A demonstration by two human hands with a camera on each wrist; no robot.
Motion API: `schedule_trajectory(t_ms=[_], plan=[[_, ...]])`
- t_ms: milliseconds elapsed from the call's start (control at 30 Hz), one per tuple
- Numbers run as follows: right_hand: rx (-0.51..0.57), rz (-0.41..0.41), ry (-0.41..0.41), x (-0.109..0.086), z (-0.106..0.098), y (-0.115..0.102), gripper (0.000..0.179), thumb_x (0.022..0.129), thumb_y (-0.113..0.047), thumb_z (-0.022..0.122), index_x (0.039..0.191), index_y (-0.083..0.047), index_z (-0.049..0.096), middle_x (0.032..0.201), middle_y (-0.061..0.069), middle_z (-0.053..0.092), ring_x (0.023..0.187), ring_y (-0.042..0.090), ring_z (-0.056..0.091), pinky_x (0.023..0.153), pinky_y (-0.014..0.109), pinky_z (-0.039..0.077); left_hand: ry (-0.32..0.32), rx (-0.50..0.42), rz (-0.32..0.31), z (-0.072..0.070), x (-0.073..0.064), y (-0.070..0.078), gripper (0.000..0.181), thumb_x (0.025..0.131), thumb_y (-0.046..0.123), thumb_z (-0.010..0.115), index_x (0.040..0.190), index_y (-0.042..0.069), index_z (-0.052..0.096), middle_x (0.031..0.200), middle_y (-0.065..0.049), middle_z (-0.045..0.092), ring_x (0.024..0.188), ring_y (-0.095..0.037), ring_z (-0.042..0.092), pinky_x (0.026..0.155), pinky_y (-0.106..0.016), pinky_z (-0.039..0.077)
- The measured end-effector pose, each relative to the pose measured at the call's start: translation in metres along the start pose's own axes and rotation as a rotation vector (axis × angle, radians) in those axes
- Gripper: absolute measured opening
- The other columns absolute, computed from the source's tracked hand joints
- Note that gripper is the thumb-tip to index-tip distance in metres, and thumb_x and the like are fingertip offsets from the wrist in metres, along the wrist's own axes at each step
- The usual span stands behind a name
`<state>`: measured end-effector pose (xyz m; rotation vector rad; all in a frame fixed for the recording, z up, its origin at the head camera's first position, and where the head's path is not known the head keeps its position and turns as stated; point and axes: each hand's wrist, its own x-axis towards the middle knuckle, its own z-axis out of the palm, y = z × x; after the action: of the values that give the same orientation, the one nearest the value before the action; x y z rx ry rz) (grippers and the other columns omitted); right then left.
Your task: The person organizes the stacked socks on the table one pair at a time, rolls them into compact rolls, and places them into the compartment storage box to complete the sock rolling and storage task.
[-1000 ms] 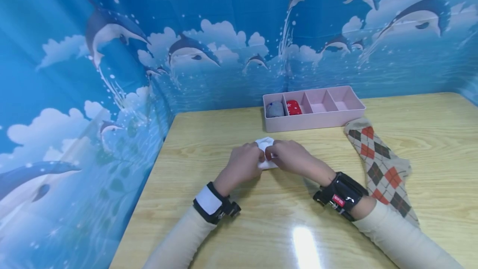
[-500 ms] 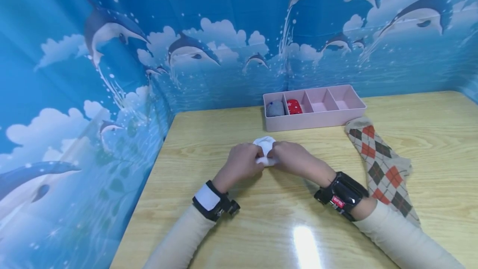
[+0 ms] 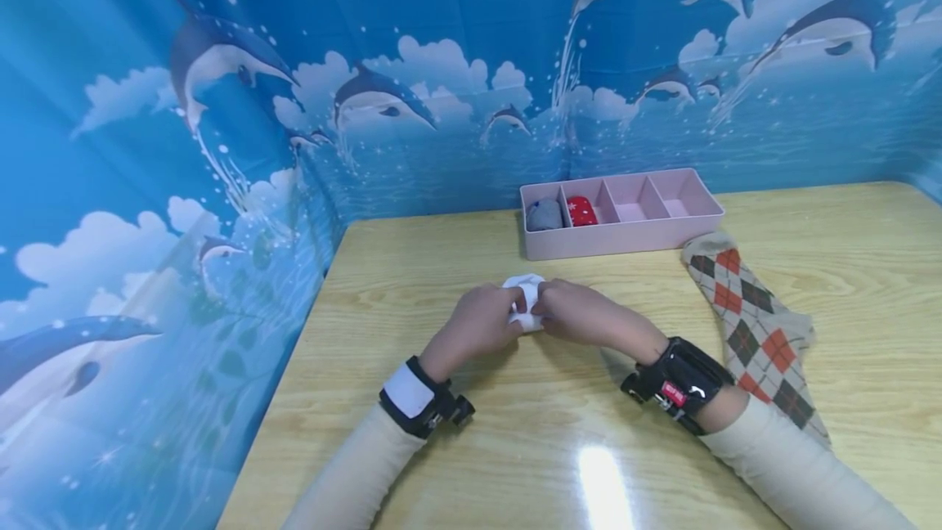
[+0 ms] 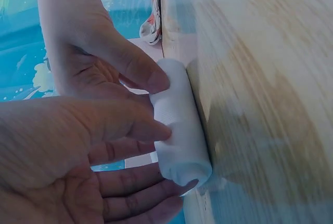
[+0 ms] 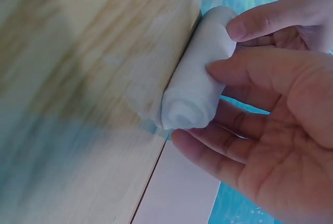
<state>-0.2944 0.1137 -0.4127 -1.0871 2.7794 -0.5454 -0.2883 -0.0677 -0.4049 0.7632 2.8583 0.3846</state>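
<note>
A white sock (image 4: 182,109), wound into a thick roll, lies on the table between both hands. My left hand (image 3: 480,321) pinches one end, thumb on the near side and fingers behind it. The right hand (image 3: 581,313) grips the other end in the same way, its thumb (image 5: 244,70) pressed on the roll. From the right wrist, the coiled end of the roll is visible. In the head view the fingers hide much of the sock. Flat on the table to the right lies a beige argyle sock (image 3: 758,334), partly under the right forearm.
Behind the hands stands a pink divided box (image 3: 625,244). Its leftmost compartment holds a grey rolled bundle (image 3: 545,215), and the one beside it a red patterned bundle (image 3: 581,211). A blue dolphin-print curtain (image 3: 441,145) hangs along the table's back and left edges.
The white sock has gone from a looser, flatter shape to a compact roll. Both hands stay nearly in place, their fingers shifting slightly on it.
</note>
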Motion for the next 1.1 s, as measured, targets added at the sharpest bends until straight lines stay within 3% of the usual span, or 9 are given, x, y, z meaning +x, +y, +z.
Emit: schedule_trajectory(t_ms=[200, 333, 500, 767, 967, 1100], plan=[[0.117, 0.011, -0.035, 0.000, -0.001, 0.005, 0.015, 0.088, 0.003, 0.064, 0.088, -0.005, 0.077, 0.073, -0.001, 0.066, 0.067, 0.010, 0.053, 0.067, 0.027, 0.049, -0.023, -0.014, -0.005, -0.002, -0.001, -0.002, 0.022, 0.086, 0.022, 0.079, 0.104, 0.013, 0.070, 0.088, 0.000, 0.069, 0.077, -0.014, 0.057, 0.066, -0.027, 0.044], [0.138, 0.041, -0.020, -0.001, -0.001, 0.006, 0.013, 0.090, 0.002, 0.062, 0.098, -0.006, 0.070, 0.077, 0.001, 0.063, 0.070, 0.013, 0.053, 0.068, 0.030, 0.047, -0.021, -0.040, 0.014, -0.002, 0.000, -0.005, 0.021, 0.087, 0.021, 0.079, 0.103, 0.010, 0.071, 0.091, -0.001, 0.071, 0.079, -0.015, 0.059, 0.070, -0.029, 0.047], [0.095, 0.047, 0.024, -0.002, -0.002, 0.005, 0.017, 0.091, 0.001, 0.064, 0.103, -0.011, 0.061, 0.077, 0.002, 0.057, 0.069, 0.016, 0.051, 0.063, 0.031, 0.043, -0.027, -0.065, 0.023, 0.001, 0.003, -0.007, 0.018, 0.094, 0.022, 0.071, 0.105, 0.007, 0.072, 0.090, -0.003, 0.072, 0.077, -0.015, 0.059, 0.070, -0.029, 0.048], [-0.010, 0.068, 0.072, -0.001, -0.001, 0.000, 0.013, 0.088, -0.003, 0.070, 0.096, -0.012, 0.069, 0.088, 0.006, 0.063, 0.072, 0.018, 0.056, 0.062, 0.031, 0.046, -0.025, -0.088, 0.020, 0.006, 0.005, -0.008, 0.018, 0.097, 0.016, 0.064, 0.106, 0.003, 0.073, 0.095, -0.008, 0.069, 0.081, -0.018, 0.059, 0.075, -0.031, 0.049], [-0.092, 0.082, 0.050, -0.003, -0.002, -0.007, 0.012, 0.083, -0.008, 0.080, 0.093, -0.010, 0.075, 0.093, 0.008, 0.066, 0.081, 0.020, 0.061, 0.066, 0.034, 0.053, -0.014, -0.069, -0.001, 0.007, 0.006, -0.007, 0.025, 0.101, 0.019, 0.059, 0.114, 0.003, 0.073, 0.109, -0.013, 0.073, 0.098, -0.024, 0.068, 0.088, -0.037, 0.055], [-0.119, 0.096, 0.042, -0.002, -0.002, -0.009, 0.020, 0.077, -0.006, 0.085, 0.095, -0.008, 0.076, 0.097, 0.010, 0.068, 0.088, 0.023, 0.063, 0.071, 0.037, 0.056, -0.010, -0.093, -0.040, 0.005, 0.006, -0.006, 0.024, 0.102, 0.022, 0.061, 0.117, 0.006, 0.071, 0.106, -0.009, 0.074, 0.091, -0.020, 0.068, 0.081, -0.034, 0.055]])
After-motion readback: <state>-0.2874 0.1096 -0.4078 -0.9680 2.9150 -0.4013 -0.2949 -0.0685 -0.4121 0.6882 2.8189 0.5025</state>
